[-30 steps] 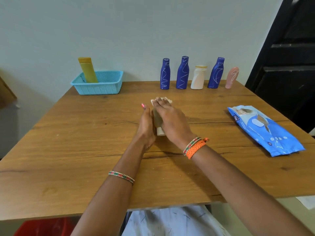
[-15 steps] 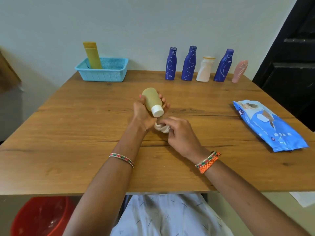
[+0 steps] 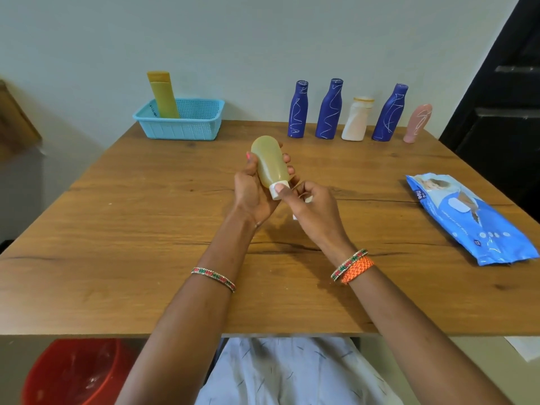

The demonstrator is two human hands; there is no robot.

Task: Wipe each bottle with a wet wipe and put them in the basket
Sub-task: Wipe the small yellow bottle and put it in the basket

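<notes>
My left hand (image 3: pixel 251 191) grips a yellowish bottle (image 3: pixel 270 163) with a white cap, held above the table with the cap pointing toward me. My right hand (image 3: pixel 314 213) holds a crumpled white wet wipe (image 3: pixel 307 199) in its curled fingers, and its thumb presses on the cap. A light blue basket (image 3: pixel 187 124) stands at the back left with a tall yellow bottle (image 3: pixel 163 95) in it. At the back right stand three blue bottles (image 3: pixel 328 109), a white bottle (image 3: pixel 356 119) and a pink bottle (image 3: pixel 418 122).
A blue pack of wet wipes (image 3: pixel 467 217) lies on the right of the wooden table (image 3: pixel 117 244). A red bucket (image 3: pixel 76 372) sits on the floor below the front left edge. A dark door (image 3: pixel 502 83) is at the far right.
The bottle, wiped lying low over the table a second ago, is now lifted by my left hand. My right hand slid the wipe down to the cap end.
</notes>
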